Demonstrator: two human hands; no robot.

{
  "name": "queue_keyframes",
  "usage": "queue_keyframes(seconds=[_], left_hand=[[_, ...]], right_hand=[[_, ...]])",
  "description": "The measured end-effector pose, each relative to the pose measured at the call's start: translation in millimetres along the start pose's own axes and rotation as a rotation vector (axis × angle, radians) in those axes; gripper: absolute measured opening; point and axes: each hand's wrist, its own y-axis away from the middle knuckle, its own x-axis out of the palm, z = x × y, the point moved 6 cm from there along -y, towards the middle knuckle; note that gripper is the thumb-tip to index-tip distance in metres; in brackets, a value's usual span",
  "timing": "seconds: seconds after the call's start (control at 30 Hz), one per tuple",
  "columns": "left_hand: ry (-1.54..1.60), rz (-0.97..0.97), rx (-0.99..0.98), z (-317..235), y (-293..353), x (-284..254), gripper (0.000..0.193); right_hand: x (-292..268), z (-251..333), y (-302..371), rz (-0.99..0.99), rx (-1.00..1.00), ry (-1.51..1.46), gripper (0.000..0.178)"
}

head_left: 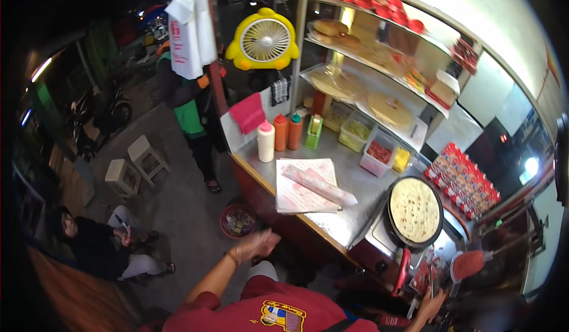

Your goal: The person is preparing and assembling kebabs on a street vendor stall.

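My left hand (255, 246) hangs in the air beside the counter's front edge, fingers loosely stretched and holding nothing visible. At the lower right, my right hand (431, 305) is closed around a thin metal utensil (433, 277), whose kind I cannot make out. The utensil reaches toward chopped red meat (422, 277) below the pan. A flatbread (415, 210) with brown spots lies flat in a round black pan (391, 228) with a red handle (402, 268). On the counter, a long wrapped roll (319, 185) rests across a stack of printed wrapping paper (290, 198).
Sauce bottles (280, 133) and a green dispenser (313, 131) stand at the counter's back left. Tubs of fillings (376, 151) line its back, below shelves of flatbreads (388, 108). A clear tub with red contents (465, 265) is beside the pan. A waste bin (238, 220) sits left of the counter.
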Motion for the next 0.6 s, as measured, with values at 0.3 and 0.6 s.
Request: queue_keyframes(seconds=[0.3, 0.6], left_hand=[[-0.138, 0.536, 1.074, -459, 35, 138, 0.109], [-0.911, -0.06, 1.339, -333, -108, 24, 0.038]], right_hand=[[-54, 94, -38, -0.391, -0.333, -0.038, 0.072], [-216, 698, 88, 0.993, -0.976, -1.464, 0.082]])
